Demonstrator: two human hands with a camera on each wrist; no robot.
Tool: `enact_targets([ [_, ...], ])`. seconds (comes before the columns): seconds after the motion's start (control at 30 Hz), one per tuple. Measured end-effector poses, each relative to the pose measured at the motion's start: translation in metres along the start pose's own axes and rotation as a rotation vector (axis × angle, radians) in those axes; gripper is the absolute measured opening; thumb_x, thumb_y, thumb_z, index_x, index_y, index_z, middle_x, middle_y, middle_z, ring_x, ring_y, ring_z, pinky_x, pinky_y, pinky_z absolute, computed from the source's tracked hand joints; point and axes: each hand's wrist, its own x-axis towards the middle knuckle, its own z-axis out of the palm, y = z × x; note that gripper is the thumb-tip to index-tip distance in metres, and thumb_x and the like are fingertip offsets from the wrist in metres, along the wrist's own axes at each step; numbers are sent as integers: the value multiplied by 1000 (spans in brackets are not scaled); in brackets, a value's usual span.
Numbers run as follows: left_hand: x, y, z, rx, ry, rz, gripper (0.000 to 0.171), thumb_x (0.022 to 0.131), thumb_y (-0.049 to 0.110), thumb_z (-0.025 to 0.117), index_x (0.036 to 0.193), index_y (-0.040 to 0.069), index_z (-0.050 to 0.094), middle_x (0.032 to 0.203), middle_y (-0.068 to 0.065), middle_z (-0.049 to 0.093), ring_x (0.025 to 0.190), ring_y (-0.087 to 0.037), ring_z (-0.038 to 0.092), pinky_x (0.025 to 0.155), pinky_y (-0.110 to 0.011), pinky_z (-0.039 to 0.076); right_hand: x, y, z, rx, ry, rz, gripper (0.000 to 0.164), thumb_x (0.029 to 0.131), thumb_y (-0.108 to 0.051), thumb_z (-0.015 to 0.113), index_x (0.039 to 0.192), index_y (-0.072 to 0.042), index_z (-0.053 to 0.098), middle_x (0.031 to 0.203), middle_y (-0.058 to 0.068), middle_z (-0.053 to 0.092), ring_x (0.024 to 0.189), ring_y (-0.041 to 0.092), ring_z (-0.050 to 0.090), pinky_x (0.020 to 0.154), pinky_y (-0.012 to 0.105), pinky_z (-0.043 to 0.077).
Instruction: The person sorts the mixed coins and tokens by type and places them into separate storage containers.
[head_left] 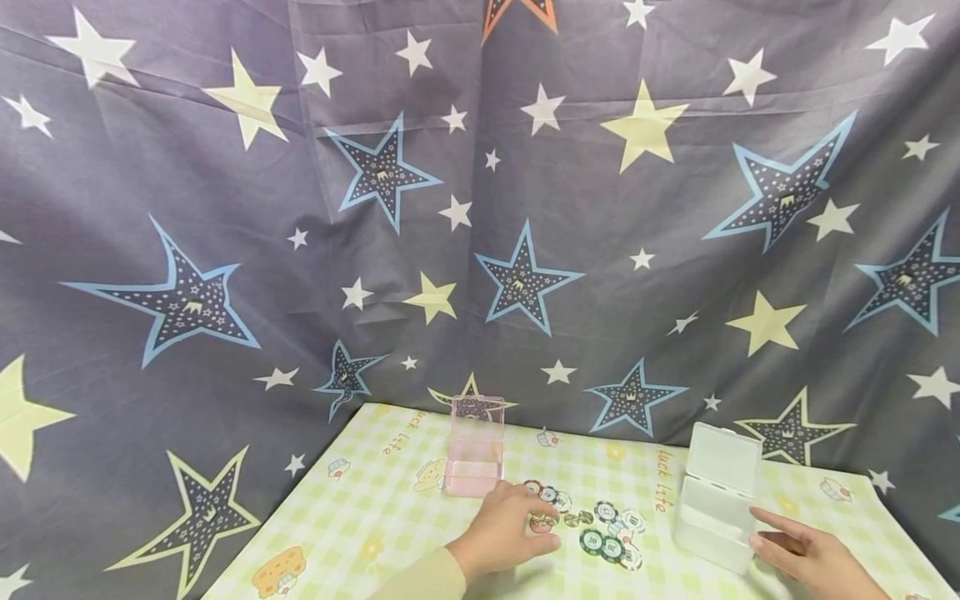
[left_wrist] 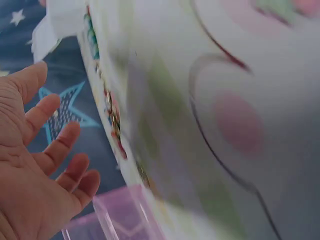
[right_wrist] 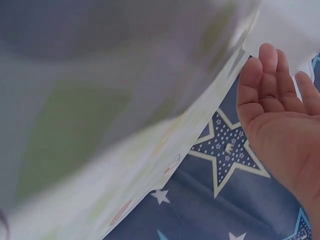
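My left hand hovers over the table beside a loose group of poker chips and gold-coloured coins. In the left wrist view its fingers are spread and loosely bent, with nothing held. Just behind that hand stands a clear pink plastic box, lid raised. A white plastic box, also with its lid up, stands at the right. My right hand is at the white box's right side, fingers extended; whether they touch it I cannot tell. Part of the chip group is hidden behind the left hand.
A green-and-white checked cloth with cartoon prints covers the table. Behind the table's far edge hangs a dark grey curtain printed with stars.
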Motion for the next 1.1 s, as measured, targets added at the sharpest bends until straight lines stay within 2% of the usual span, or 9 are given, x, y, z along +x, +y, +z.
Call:
enact_targets([
  [0.1,9,10,8,31,-37,-40,38,90,52,81,125,36,78,136,7,68,117,-11,48,107,-43,43,1,-4,5,7,-17,-29,75,112,-43,55,162,8,33,129,26,74,113,33,76,89,43,64],
  [0.2,20,19,19,56,-51,-60,39,90,53,81,126,38,77,137,7,65,119,-13,45,107,-43,41,1,-8,10,-1,8,-22,75,110,-45,57,163,5,35,129,23,75,110,27,77,88,41,64],
  [0.33,34,22,33,124,-44,-72,41,87,55,83,125,42,76,143,2,61,126,-20,44,111,-47,38,4,-14,17,25,48,-25,77,108,-43,63,162,4,37,130,22,75,106,22,78,84,37,64],
  [0.47,43,21,43,184,-26,-77,43,84,57,85,124,44,76,151,-3,57,132,-26,43,113,-49,36,9,-17,20,82,60,-19,78,106,-42,66,163,3,38,133,24,74,108,24,78,87,41,64],
  [0.6,46,22,47,201,-31,-66,45,80,57,88,122,44,78,151,-3,59,132,-26,43,113,-48,36,10,-14,21,141,46,1,78,106,-41,66,164,2,36,135,23,73,109,23,77,89,45,63],
  [0.8,44,26,43,207,-45,-48,45,78,55,90,119,40,80,149,-4,61,132,-26,44,116,-51,34,9,-16,20,177,40,11,78,106,-41,67,164,2,35,131,18,75,106,20,77,85,42,63],
  [0.93,43,28,43,234,-45,-50,44,78,55,90,119,41,80,147,-3,62,130,-25,45,115,-50,35,8,-16,20,184,39,11,79,106,-40,67,164,2,34,128,15,77,100,16,75,79,36,60],
  [1.1,46,25,47,242,-56,-53,44,78,55,90,118,43,80,145,-1,62,128,-24,45,115,-51,34,8,-14,20,218,15,-4,80,107,-37,67,164,5,30,125,10,78,88,15,67,68,31,51],
])
